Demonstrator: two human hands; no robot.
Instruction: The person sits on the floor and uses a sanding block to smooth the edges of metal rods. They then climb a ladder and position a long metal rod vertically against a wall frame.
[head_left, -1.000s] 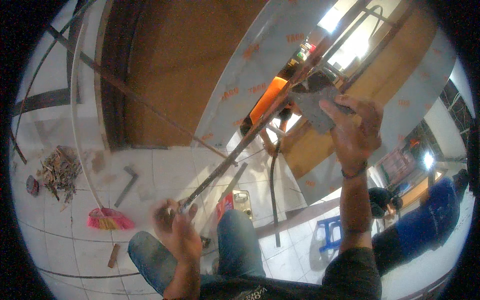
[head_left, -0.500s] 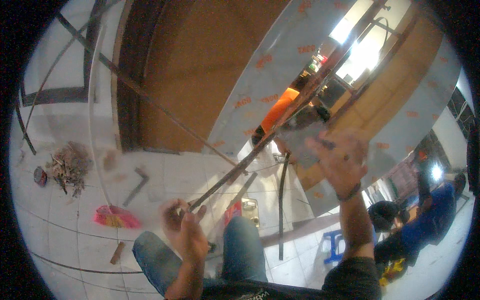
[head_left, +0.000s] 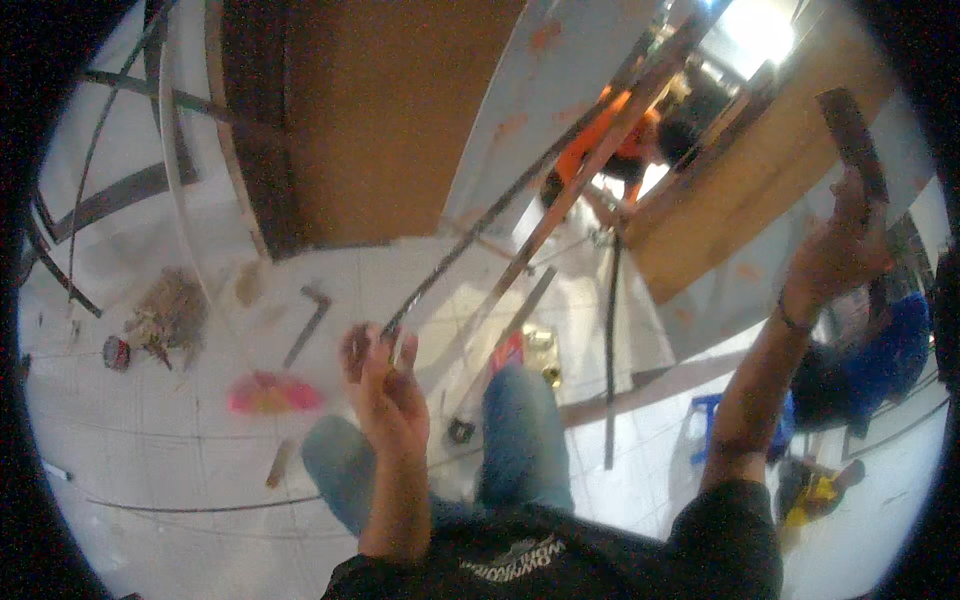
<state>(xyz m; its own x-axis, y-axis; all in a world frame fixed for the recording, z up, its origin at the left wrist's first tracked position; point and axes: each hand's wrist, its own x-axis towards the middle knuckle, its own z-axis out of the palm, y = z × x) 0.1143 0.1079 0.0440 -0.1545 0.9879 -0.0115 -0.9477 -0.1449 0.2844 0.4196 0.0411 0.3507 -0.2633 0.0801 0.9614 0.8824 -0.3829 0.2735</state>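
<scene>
From the head view, my left hand (head_left: 385, 385) is clenched around the lower end of a long metal bar (head_left: 560, 200) that slants up to the right. My right hand (head_left: 835, 250), raised high, grips a dark flat pad (head_left: 850, 135). Pink brush (head_left: 268, 392) lies on the floor (head_left: 180, 460).

A single view, from a fisheye camera worn on the person's head, looks steeply down past the dark shirt at the bottom edge onto the white tiled floor (head_left: 150, 450) in the lower left of the frame. It sits close to the body: the blue-jeaned knees fill the lower centre. The left hand (head_left: 385, 385) rises at centre, the right hand (head_left: 835, 255) at upper right. Straight edges bow near the black circular rim. There is no second view to overlap with it.
</scene>
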